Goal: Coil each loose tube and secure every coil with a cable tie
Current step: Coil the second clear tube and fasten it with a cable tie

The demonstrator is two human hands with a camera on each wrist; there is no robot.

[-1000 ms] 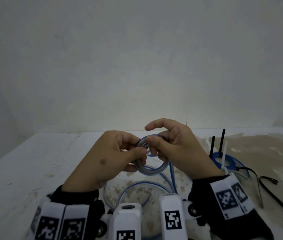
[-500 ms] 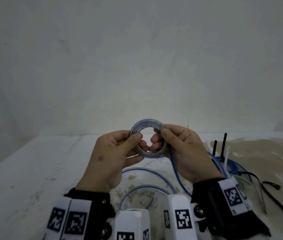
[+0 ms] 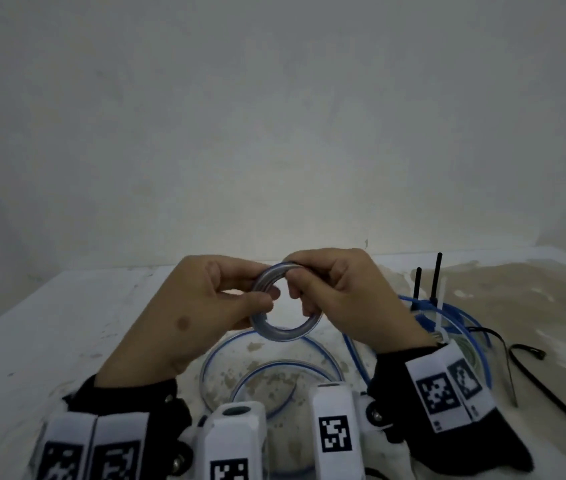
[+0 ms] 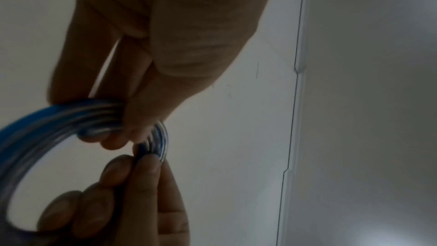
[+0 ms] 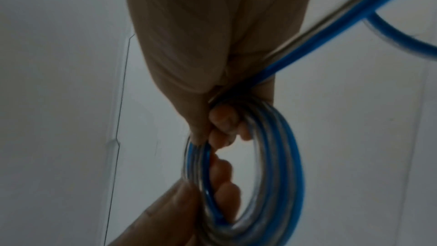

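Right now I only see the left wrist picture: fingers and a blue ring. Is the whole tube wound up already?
Observer: No. The head view shows loose tube loops lying on the table below the coil.
Child: Is a tie around it yet?
Observer: None that I can see. A black cable tie lies on the table, far right.
Child: Is any other one finished?
Observer: Beyond the right hand sits a blue bundle with tie ends sticking up.

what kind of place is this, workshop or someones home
Hard to say; probably a bare makeshift work corner. A stained white table stands against a blank wall, with only tubing and black cable ties in view.
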